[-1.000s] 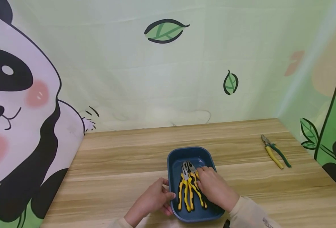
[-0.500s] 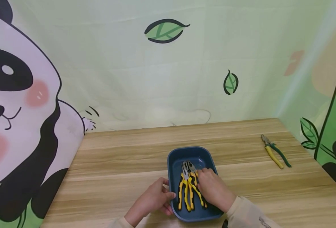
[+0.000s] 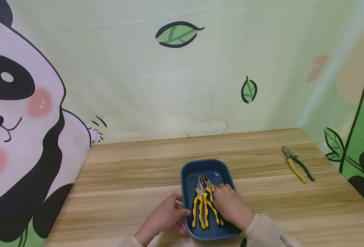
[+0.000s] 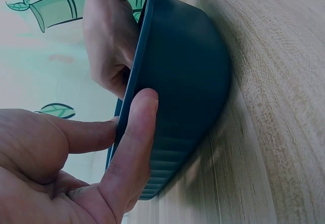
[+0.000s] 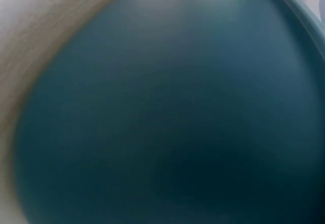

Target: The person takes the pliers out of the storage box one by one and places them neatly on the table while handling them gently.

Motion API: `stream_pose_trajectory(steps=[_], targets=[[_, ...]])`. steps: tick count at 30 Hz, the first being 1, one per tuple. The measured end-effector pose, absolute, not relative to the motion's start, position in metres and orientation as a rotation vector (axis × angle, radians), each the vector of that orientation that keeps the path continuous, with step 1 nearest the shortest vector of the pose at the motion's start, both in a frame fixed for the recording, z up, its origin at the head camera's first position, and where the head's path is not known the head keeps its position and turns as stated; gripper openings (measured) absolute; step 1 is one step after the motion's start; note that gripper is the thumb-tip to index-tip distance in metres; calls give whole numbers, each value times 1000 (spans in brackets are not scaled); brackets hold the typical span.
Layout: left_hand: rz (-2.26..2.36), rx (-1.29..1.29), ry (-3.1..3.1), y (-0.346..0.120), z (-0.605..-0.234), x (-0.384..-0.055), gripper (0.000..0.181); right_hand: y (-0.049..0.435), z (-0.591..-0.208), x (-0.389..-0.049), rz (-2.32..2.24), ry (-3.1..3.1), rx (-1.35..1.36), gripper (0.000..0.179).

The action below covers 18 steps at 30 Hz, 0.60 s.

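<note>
A dark blue tray (image 3: 211,235) stands near the front of the table, with several black-and-yellow pliers (image 3: 202,197) lying together in it, their heads pointing away. My left hand (image 3: 169,213) pinches the tray's left rim; in the left wrist view its thumb and fingers lie on both sides of the blue wall (image 4: 183,66). Inside the tray, my right hand (image 3: 232,207) has its fingers curled around the handles of the rightmost pliers (image 3: 213,187), hiding most of them. The right wrist view is filled by blurred blue tray wall (image 5: 167,92).
Combination pliers (image 3: 289,157) with one yellow and one green handle lie at the back right of the wooden table (image 3: 132,161). Behind the table hangs a pale green cloth (image 3: 132,75) printed with a panda and leaves.
My right hand has shifted very slightly down and left inside the tray over the last second. The left hand and the tray stay in place.
</note>
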<state>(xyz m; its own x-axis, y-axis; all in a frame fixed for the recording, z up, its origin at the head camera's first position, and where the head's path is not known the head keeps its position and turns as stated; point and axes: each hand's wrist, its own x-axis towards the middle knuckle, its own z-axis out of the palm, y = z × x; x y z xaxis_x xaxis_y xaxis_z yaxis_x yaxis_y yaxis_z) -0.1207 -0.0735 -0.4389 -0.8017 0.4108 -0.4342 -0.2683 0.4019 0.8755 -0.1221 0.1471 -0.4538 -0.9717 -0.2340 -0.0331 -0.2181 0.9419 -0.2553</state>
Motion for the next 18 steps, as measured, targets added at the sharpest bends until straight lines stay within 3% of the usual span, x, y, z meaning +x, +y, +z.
stream_pose_trajectory(steps=[7,14,18], targets=[[1437,116,2052,-74,-439,-120,43,146,-455,-118,-410,2997,-385,29],[1443,125,2053,-74,-439,-120,43,138,-458,-118,-260,2950,-355,56],[1446,125,2048,-73,-439,-120,43,137,-460,-117,-219,2945,-359,58]])
